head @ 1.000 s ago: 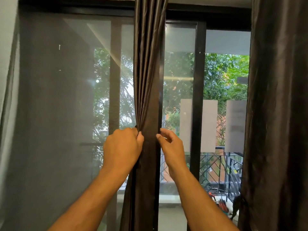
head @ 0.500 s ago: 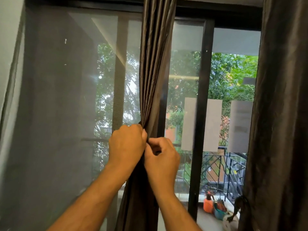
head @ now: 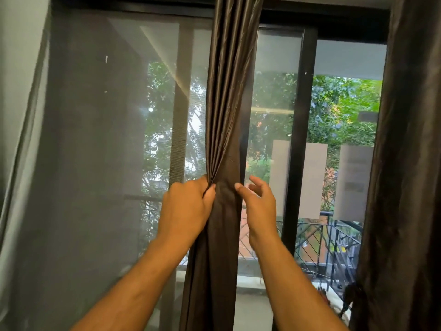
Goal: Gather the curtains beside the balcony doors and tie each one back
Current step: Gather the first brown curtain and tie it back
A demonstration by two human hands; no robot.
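Observation:
A dark brown curtain (head: 229,96) hangs in narrow pleats in front of the middle of the balcony doors. My left hand (head: 186,206) is clenched on its gathered folds at chest height. My right hand (head: 259,204) is just to the right, fingers spread, its thumb tip against the flat part of the cloth and holding nothing. A second brown curtain (head: 410,163) hangs at the right edge, with a dark tie-back (head: 350,297) low on its left side.
A grey sheer mesh curtain (head: 78,163) covers the left glass panel. The black door frame post (head: 300,144) stands right of my hands. Beyond the glass are a balcony railing (head: 322,244) and green trees.
My right hand, which had come in to pinch the folds beside my left half a second ago, has let go and moved right with fingers spread. My left hand keeps its grip.

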